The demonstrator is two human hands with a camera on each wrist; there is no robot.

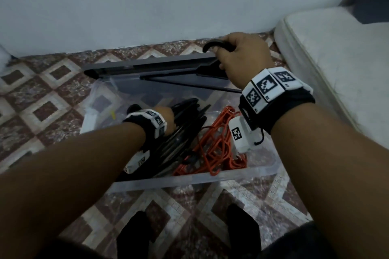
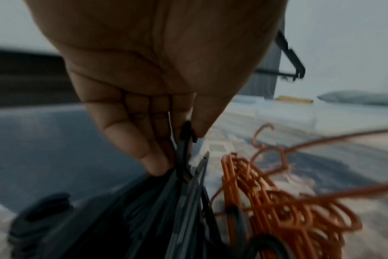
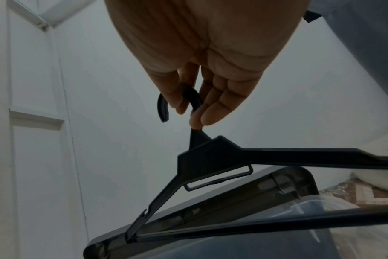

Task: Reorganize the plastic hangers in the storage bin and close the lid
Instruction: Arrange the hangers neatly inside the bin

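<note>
A clear plastic storage bin [image 1: 189, 181] sits on the floor, its grey lid [image 1: 147, 64] standing open at the back edge. My right hand [image 1: 237, 52] pinches the hook of one black hanger [image 1: 185, 78] and holds it up over the back of the bin; the right wrist view shows the hanger [image 3: 210, 157] hanging from the fingertips [image 3: 210, 113]. My left hand [image 1: 166, 115] is down inside the bin and grips the top of a bundle of black hangers [image 1: 181, 132]; its fingers [image 2: 151, 154] pinch the bundle [image 2: 184, 201]. A tangle of orange hangers [image 1: 219, 145] lies to the right.
The bin stands on a patterned brown and white tile floor [image 1: 52, 94] close to a pale wall [image 1: 147, 6]. A white mattress [image 1: 336, 65] lies at the right. My two feet in dark socks [image 1: 134, 235] are planted just in front of the bin.
</note>
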